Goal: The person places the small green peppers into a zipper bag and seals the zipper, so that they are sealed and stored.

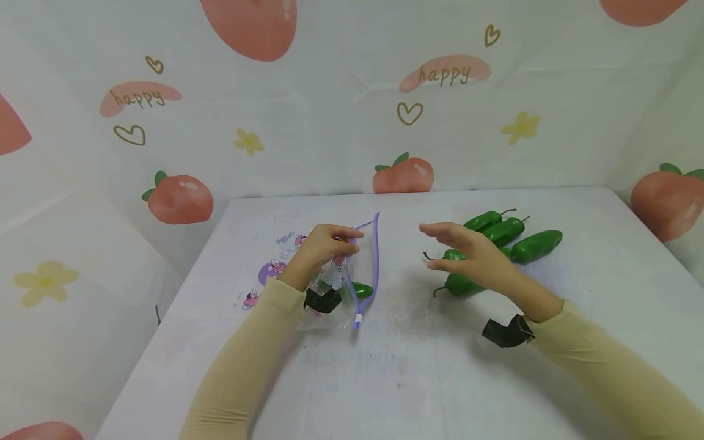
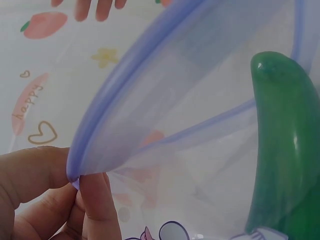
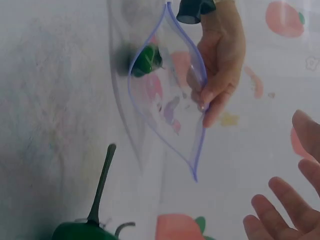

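Observation:
My left hand (image 1: 328, 250) pinches the purple-edged mouth of a clear zip bag (image 2: 125, 90) between thumb and fingers. The bag's mouth gapes toward the right, and cartoon prints cover its side. Inside lies a green pepper (image 2: 287, 145), its tip toward the opening. To the right, my right hand (image 1: 467, 250) hovers over the near left of a pile of green peppers (image 1: 536, 245), fingers spread apart from the thumb and nothing between them. In the right wrist view, a pepper stem (image 3: 102, 182) stands up below the fingers (image 3: 287, 200).
The peppers lie on a white table (image 1: 418, 379), which reaches back to a printed cloth backdrop (image 1: 330, 122). A purple slider (image 1: 359, 318) sits at the near end of the bag's zip. Black wrist mounts (image 1: 506, 333) hang under both sleeves.

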Tool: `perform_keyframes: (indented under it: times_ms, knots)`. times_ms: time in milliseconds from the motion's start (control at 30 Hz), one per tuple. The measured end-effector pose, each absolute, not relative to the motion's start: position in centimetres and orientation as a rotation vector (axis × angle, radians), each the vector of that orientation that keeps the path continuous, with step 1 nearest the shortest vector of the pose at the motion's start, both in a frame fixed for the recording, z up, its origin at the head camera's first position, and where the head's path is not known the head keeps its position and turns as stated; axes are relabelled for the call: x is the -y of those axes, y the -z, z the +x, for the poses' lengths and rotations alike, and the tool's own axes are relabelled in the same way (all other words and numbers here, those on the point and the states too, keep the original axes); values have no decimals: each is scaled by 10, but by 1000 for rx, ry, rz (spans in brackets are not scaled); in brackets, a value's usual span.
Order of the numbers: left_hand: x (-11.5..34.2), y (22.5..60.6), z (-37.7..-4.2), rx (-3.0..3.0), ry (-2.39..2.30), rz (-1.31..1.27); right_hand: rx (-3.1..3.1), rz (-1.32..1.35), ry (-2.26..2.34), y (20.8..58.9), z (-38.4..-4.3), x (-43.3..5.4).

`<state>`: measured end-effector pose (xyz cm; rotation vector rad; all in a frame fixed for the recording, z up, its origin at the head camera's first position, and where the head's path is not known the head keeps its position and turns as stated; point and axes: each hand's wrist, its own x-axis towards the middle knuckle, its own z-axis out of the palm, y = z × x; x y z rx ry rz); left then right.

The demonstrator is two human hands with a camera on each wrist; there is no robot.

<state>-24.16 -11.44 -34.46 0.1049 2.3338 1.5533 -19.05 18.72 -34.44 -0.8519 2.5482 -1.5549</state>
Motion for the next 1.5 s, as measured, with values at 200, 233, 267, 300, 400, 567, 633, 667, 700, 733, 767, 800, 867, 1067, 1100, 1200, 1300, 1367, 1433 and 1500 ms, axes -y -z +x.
perform_keyframes:
  times_ms: [200, 233, 267, 300, 400, 567, 633, 667, 700, 733, 767, 800, 867, 1067, 1100, 1200, 1300, 1367, 1433, 1500]
  knots:
    - [115, 348, -243, -2355, -1551, 106, -2558, -843, 1612, 346, -187, -201]
    - [115, 348, -243, -2353, -1553, 115, -2556, -856, 1628, 347, -186, -203]
    - [116, 348, -243, -2350, -1556, 125, -2556, -866, 1643, 348, -186, -205]
    - [116, 349, -243, -2346, -1560, 133, -2555, -870, 1659, 350, -186, -207]
    - [116, 350, -244, -2337, -1571, 165, -2563, -896, 1696, 355, -186, -215]
    - [117, 350, -245, -2327, -1582, 162, -2573, -941, 1740, 361, -185, -227]
    - [117, 349, -245, -2330, -1578, 151, -2581, -941, 1738, 362, -184, -232]
    - [117, 349, -244, -2334, -1573, 145, -2582, -928, 1736, 363, -184, -235]
    - [117, 349, -244, -2337, -1569, 141, -2588, -920, 1731, 364, -184, -237]
    - [117, 349, -244, -2340, -1566, 138, -2598, -914, 1722, 365, -183, -239]
    - [117, 349, -244, -2342, -1565, 132, -2604, -903, 1715, 366, -183, -241]
    - [117, 349, -244, -2344, -1564, 128, -2610, -893, 1708, 366, -183, -243]
    - [116, 349, -244, -2346, -1566, 121, -2622, -876, 1693, 368, -183, -247]
    - [116, 349, -242, -2348, -1572, 105, -2667, -851, 1613, 371, -180, -251]
    - [116, 349, -242, -2347, -1574, 100, -2679, -849, 1596, 371, -179, -251]
    - [116, 349, -241, -2347, -1574, 88, -2710, -826, 1551, 372, -177, -253]
    - [116, 349, -241, -2343, -1578, 80, -2751, -782, 1482, 374, -176, -256]
    - [116, 349, -241, -2342, -1581, 81, -2767, -750, 1440, 375, -175, -259]
    - [116, 349, -241, -2338, -1584, 84, -2779, -739, 1404, 376, -174, -261]
    - [116, 349, -241, -2332, -1590, 87, -2784, -732, 1383, 378, -173, -263]
